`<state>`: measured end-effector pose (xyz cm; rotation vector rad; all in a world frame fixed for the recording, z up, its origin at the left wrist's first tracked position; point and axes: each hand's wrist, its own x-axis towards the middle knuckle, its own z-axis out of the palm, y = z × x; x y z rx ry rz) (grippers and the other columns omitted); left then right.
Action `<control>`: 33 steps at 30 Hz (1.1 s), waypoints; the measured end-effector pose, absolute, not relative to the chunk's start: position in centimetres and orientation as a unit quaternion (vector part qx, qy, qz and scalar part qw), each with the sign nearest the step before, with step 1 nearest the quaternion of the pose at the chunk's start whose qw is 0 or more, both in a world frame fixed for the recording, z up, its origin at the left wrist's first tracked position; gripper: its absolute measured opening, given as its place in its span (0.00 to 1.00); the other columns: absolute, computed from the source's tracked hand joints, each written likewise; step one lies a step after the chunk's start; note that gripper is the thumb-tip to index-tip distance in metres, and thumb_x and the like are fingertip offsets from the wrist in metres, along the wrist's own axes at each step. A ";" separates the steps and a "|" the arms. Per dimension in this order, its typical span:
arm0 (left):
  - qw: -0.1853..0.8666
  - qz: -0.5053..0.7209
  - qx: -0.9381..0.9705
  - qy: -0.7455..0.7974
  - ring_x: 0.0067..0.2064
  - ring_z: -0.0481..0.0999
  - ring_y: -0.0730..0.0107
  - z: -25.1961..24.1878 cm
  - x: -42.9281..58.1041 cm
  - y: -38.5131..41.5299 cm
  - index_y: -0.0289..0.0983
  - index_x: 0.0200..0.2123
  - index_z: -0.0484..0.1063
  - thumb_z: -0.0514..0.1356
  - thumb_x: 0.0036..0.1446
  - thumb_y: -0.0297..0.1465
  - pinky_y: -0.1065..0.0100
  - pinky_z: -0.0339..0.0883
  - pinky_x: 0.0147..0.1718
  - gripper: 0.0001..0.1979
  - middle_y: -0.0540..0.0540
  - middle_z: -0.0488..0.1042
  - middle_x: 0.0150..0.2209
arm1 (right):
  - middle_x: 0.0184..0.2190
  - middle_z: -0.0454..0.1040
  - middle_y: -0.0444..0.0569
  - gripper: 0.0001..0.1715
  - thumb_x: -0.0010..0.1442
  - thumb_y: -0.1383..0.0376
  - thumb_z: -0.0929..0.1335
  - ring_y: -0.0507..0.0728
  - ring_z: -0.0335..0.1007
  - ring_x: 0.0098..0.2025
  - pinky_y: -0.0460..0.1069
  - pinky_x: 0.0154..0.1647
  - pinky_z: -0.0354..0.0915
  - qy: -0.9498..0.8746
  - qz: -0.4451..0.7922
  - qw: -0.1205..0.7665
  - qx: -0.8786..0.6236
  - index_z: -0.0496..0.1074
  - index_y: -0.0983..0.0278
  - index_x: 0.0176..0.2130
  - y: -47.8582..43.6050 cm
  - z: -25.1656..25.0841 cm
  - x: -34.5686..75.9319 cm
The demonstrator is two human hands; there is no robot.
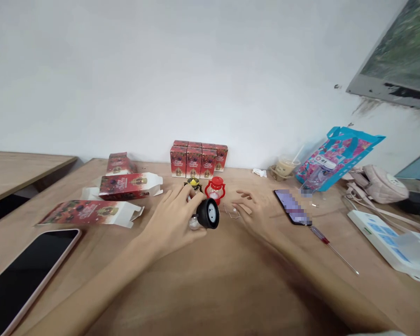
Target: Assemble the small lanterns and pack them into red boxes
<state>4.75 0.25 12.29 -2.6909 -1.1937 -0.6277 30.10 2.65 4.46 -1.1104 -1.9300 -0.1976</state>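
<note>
My left hand (177, 212) is wrapped round a small black lantern (209, 213), tipped on its side so its round black base faces right. Part of its clear body shows under my fingers. Just behind stands a red lantern (215, 190), upright on the table. A dark lantern with a yellow part (193, 182) is partly hidden behind my left hand. My right hand (254, 212) hovers low over the table with its fingers apart. Beside its fingertips lies a thin bent wire (234, 214).
Red printed boxes (194, 161) stand against the wall; opened boxes (91, 212) lie at left. A phone (31, 275) lies front left. On the right are another phone (292, 205), a screwdriver (332, 247), a cup (287, 164), a gift bag (348, 149) and a power strip (385, 240).
</note>
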 end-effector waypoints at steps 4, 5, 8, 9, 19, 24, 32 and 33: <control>0.078 -0.214 -0.894 -0.385 0.43 0.67 0.53 11.9 4.8 0.7 0.36 0.44 0.67 0.60 0.47 0.35 0.55 0.63 0.40 0.19 0.39 0.67 0.42 | 0.38 0.74 0.49 0.05 0.60 0.66 0.67 0.54 0.71 0.39 0.51 0.40 0.69 -0.788 -0.056 0.502 -0.352 0.75 0.60 0.36 -0.5 8.3 27.1; 0.081 -0.213 -0.894 -0.385 0.42 0.67 0.53 11.8 4.9 0.8 0.36 0.43 0.67 0.60 0.46 0.35 0.55 0.63 0.40 0.19 0.39 0.67 0.41 | 0.36 0.75 0.48 0.05 0.59 0.67 0.67 0.53 0.72 0.38 0.51 0.39 0.69 -0.805 -0.076 0.496 -0.316 0.75 0.60 0.37 -1.0 8.9 26.5; 0.084 -0.210 -0.895 -0.385 0.41 0.67 0.54 11.9 4.9 0.7 0.37 0.43 0.68 0.60 0.46 0.35 0.55 0.64 0.39 0.19 0.40 0.67 0.40 | 0.32 0.77 0.48 0.06 0.59 0.70 0.68 0.53 0.71 0.35 0.50 0.36 0.68 -0.830 -0.134 0.480 -0.250 0.75 0.60 0.37 -1.8 9.6 25.5; 0.082 -0.212 -0.896 -0.382 0.41 0.67 0.55 12.0 4.9 0.6 0.37 0.43 0.68 0.60 0.46 0.35 0.56 0.64 0.39 0.19 0.40 0.67 0.40 | 0.32 0.77 0.48 0.06 0.59 0.70 0.68 0.54 0.70 0.35 0.51 0.35 0.68 -0.832 -0.139 0.479 -0.244 0.75 0.60 0.36 -1.7 9.7 25.4; 0.001 -0.294 -0.904 -0.312 0.38 0.68 0.65 12.2 4.9 0.1 0.37 0.44 0.65 0.58 0.53 0.37 0.67 0.68 0.33 0.16 0.44 0.62 0.40 | 0.38 0.76 0.52 0.05 0.61 0.67 0.67 0.52 0.74 0.40 0.49 0.42 0.71 -0.831 -0.024 0.492 -0.257 0.74 0.63 0.36 -2.4 10.6 25.3; 0.005 -0.295 -0.906 -0.305 0.37 0.68 0.67 12.3 4.9 -0.1 0.37 0.44 0.64 0.59 0.53 0.38 0.67 0.68 0.31 0.17 0.44 0.61 0.39 | 0.37 0.76 0.50 0.05 0.59 0.64 0.69 0.52 0.75 0.39 0.49 0.42 0.72 -0.818 0.022 0.517 -0.251 0.75 0.63 0.36 -2.5 10.7 25.1; 0.001 -0.291 -0.911 -0.293 0.36 0.69 0.67 12.0 5.0 -0.4 0.38 0.44 0.63 0.58 0.54 0.39 0.66 0.69 0.33 0.16 0.44 0.62 0.40 | 0.34 0.77 0.50 0.06 0.59 0.65 0.69 0.51 0.75 0.38 0.47 0.40 0.73 -0.816 0.038 0.519 -0.253 0.76 0.64 0.33 -2.7 10.8 25.4; 0.004 -0.290 -0.911 -0.294 0.36 0.69 0.67 12.1 5.0 -0.5 0.38 0.43 0.64 0.58 0.54 0.40 0.65 0.69 0.33 0.16 0.44 0.62 0.39 | 0.34 0.77 0.51 0.06 0.60 0.66 0.68 0.51 0.75 0.37 0.46 0.39 0.73 -0.821 0.017 0.515 -0.246 0.76 0.65 0.33 -2.8 10.9 25.4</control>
